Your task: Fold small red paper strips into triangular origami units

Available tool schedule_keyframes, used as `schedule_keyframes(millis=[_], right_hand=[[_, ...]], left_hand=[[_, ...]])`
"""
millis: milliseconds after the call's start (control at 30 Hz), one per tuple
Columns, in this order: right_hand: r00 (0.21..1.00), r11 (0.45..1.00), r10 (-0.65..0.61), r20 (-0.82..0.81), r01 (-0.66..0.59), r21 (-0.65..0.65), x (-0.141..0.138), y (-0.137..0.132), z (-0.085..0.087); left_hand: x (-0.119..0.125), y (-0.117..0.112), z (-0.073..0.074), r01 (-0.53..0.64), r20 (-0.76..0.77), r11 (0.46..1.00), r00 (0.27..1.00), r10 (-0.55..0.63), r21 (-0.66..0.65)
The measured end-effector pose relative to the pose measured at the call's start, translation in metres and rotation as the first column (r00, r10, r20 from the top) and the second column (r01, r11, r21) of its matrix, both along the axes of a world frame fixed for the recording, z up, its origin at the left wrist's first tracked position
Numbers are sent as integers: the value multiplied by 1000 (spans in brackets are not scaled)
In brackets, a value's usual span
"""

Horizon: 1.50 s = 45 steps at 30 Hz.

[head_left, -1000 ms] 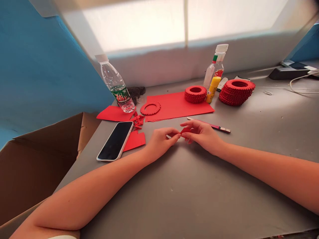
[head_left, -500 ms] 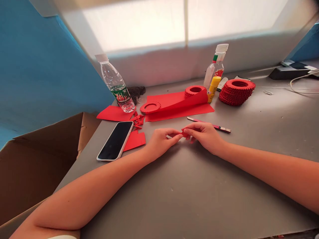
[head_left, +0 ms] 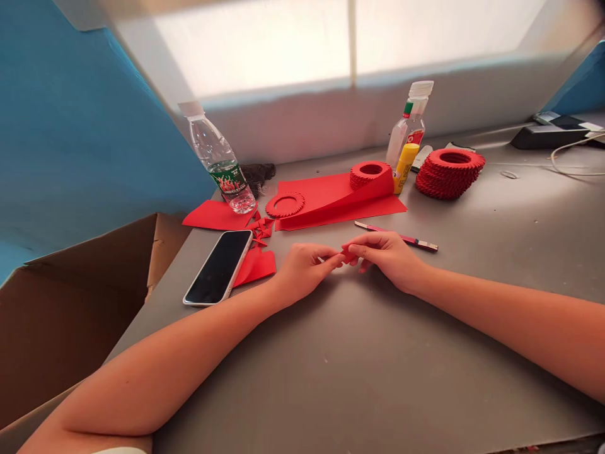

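My left hand (head_left: 305, 270) and my right hand (head_left: 386, 255) meet at the middle of the grey table (head_left: 359, 366), both pinching a small red paper piece (head_left: 348, 255) between their fingertips. Most of the piece is hidden by my fingers. Just behind my right hand lies a thin pink-handled tool (head_left: 397, 236). Red paper sheets (head_left: 326, 200) lie further back, the top sheet lifted at its right end. A flat red paper ring (head_left: 285, 205) rests on them, and a small red ring stack (head_left: 369, 172) stands behind the lifted edge.
A phone (head_left: 218, 267) lies left of my hands on red scraps (head_left: 256, 265). A water bottle (head_left: 217, 158), glue bottle (head_left: 408, 126), yellow glue stick (head_left: 406, 165) and a wide red ring stack (head_left: 449, 173) stand at the back. An open cardboard box (head_left: 70, 302) sits at the left.
The top red sheet rose at its right end, partly covering the small ring stack. My fingers drew closer together on the red piece; both hands shifted slightly.
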State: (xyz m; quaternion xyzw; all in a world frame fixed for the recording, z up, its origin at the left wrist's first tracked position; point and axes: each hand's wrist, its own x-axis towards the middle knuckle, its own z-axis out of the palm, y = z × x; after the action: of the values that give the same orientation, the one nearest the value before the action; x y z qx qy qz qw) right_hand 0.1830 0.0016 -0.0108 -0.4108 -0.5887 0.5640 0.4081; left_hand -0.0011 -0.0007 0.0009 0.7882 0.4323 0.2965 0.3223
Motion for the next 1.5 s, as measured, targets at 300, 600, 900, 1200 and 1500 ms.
schedule_keyframes(millis=[300,600,900,1200,1500], right_hand=[[998,997,-58,-17,57,-55,-1,1,1],[996,997,-77,48,77,7,0,0,-2],[994,995,-97,44,98,-18,1,0,3],[810,921,-163,563,-81,382,6,4,-3],[630,659,-313,710,-395,640,7,-1,-11]], left_hand=[[0,3,-5,-55,192,966,976,106,-252],[3,5,-3,77,407,839,895,180,-539],[1,8,-2,7,291,896,947,137,-444],[-3,7,-7,32,-300,989,954,14,147],[-8,10,-13,222,-507,885,862,18,409]])
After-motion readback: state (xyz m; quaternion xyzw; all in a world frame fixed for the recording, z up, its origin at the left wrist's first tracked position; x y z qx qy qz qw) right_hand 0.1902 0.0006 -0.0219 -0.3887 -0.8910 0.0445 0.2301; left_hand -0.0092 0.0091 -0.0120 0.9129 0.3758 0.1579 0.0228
